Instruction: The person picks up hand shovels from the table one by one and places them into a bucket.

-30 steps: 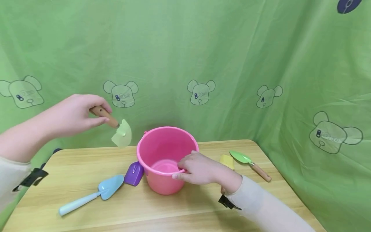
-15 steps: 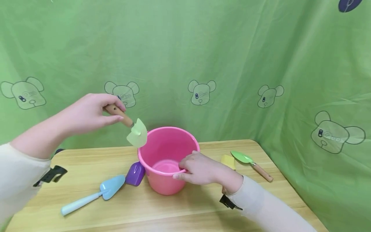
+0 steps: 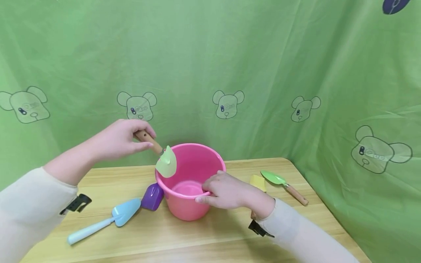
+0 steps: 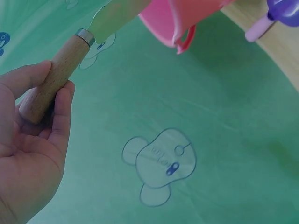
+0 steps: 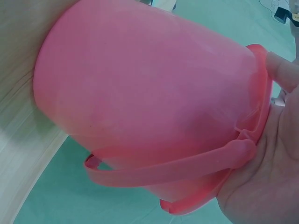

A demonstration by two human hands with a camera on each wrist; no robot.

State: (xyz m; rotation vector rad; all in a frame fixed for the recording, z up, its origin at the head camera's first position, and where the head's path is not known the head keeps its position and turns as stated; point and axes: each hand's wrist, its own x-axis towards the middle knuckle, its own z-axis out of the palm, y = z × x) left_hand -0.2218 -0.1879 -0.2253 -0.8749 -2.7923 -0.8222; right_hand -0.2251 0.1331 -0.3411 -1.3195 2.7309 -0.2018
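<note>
My left hand (image 3: pixel 126 140) grips the wooden handle (image 4: pixel 53 79) of a small hand shovel whose pale green blade (image 3: pixel 166 163) points down. In the head view that blade overlaps the left rim of a pink bucket (image 3: pixel 187 208), which stands upright on the table. My right hand (image 3: pixel 227 190) holds the bucket's near right rim, thumb outside and fingers over the inner side. Seen from the right wrist, the bucket's pink carrying handle (image 5: pixel 173 165) hangs along its outer wall. The bucket's floor shows bare in the head view.
A purple shovel (image 3: pixel 152 197) lies partly behind the bucket's left side, beside a light blue trowel (image 3: pixel 123 213). To the right are a yellow-bladed tool (image 3: pixel 258 182), partly hidden by my right arm, and a green trowel (image 3: pixel 276 178) with a wooden handle. Green curtain (image 3: pixel 184 65) encloses the table.
My left hand has carried the hand shovel rightward, then lower, from left of the bucket to its left rim. My right hand and the bucket have stayed in place.
</note>
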